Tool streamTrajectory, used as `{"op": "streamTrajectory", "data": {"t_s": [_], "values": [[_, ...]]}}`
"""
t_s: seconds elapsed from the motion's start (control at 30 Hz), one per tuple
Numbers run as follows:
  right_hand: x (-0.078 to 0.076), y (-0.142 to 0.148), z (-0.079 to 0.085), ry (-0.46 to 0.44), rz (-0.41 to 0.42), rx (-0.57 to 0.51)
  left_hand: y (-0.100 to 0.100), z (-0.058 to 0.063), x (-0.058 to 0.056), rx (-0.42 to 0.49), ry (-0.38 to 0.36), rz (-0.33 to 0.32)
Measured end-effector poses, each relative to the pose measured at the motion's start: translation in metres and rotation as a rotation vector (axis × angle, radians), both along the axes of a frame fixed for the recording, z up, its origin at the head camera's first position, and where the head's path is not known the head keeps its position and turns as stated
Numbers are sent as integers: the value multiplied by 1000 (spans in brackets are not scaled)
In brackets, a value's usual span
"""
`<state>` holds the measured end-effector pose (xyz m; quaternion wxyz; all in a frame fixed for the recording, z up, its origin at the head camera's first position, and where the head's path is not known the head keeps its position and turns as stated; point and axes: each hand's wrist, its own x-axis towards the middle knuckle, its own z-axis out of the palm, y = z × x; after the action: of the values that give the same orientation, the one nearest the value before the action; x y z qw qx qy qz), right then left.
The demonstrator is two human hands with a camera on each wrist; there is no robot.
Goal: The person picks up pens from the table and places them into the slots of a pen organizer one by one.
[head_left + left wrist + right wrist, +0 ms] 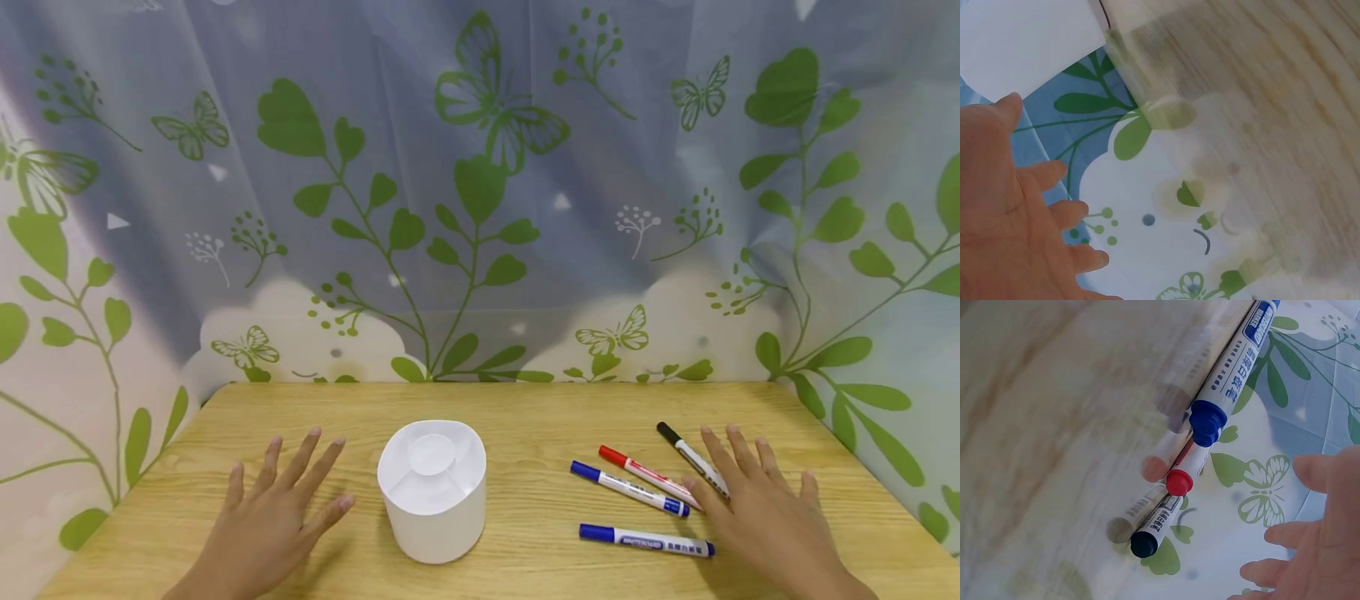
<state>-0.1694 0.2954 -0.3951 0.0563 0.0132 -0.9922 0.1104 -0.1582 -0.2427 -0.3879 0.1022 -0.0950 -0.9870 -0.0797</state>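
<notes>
My left hand (273, 517) is spread palm down left of a white round holder (438, 533), fingers apart and holding nothing. The holder stands upright, its top split into compartments around a small round one. At the right, my right hand (772, 521) is likewise spread with nothing held, and it overlaps the ends of the black marker (690, 454) and the red marker (648, 477) in the head view. Left of that hand lie a blue marker (630, 488) and a lower blue marker (648, 540). The right wrist view shows the red marker (1180, 481) end-on.
The wooden table (517, 417) runs back to a curtain (480, 250) printed with green leaves and butterflies, which also hangs along both sides. A band of tabletop separates the holder from the markers.
</notes>
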Motion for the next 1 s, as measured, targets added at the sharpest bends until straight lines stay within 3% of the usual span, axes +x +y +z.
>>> {"op": "streamTrajectory", "data": {"t_s": [0.3,0.53,0.73,1.0], "values": [[-4,3,4,-27,2,-5,1,1,1,44,6,-24],[-7,5,7,-10,3,-10,3,2,2,174,-36,-76],[-9,10,10,-33,3,-92,8,5,0,262,-76,-97],[-19,22,9,-45,-18,-199,15,14,-7,535,-266,-172]]}}
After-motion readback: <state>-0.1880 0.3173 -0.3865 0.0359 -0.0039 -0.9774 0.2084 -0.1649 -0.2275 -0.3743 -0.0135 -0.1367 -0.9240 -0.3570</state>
